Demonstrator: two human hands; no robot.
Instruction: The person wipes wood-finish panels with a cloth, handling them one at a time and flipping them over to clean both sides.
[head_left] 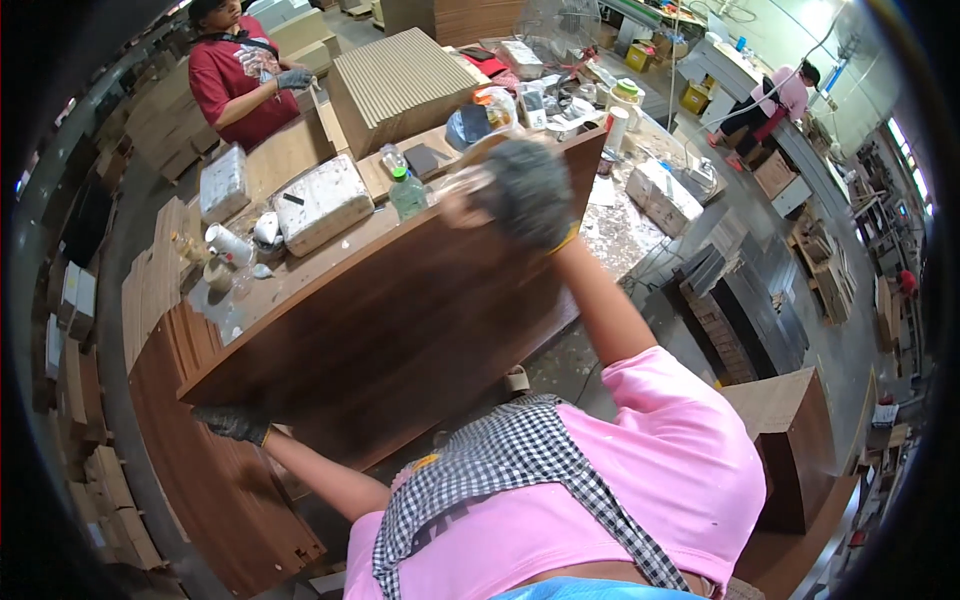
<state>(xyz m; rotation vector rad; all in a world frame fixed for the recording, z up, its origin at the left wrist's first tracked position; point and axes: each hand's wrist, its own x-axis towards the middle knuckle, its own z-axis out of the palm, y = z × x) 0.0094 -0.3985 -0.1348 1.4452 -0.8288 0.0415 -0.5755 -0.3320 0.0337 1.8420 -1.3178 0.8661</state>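
Observation:
A large dark brown wooden panel [400, 320] stands tilted in front of me, leaning along the near side of the cluttered workbench. My left hand [232, 424], in a dark grey glove, is closed around the panel's lower left corner. At the upper edge, toward the right end, is my right hand [532, 195], also gloved and blurred by motion. Its fingers look bent over the edge, with something pale and smeared at their tips that I cannot make out. Just beyond that edge stands a green-capped bottle [408, 194].
White-smeared blocks [328, 205], a white cup [228, 244] and a stack of boards [400, 85] occupy the bench [625, 225]. Brown panels [215, 480] lie at my left; a brown box-shaped piece [790, 440] stands right. A person in red [235, 75] works across the bench.

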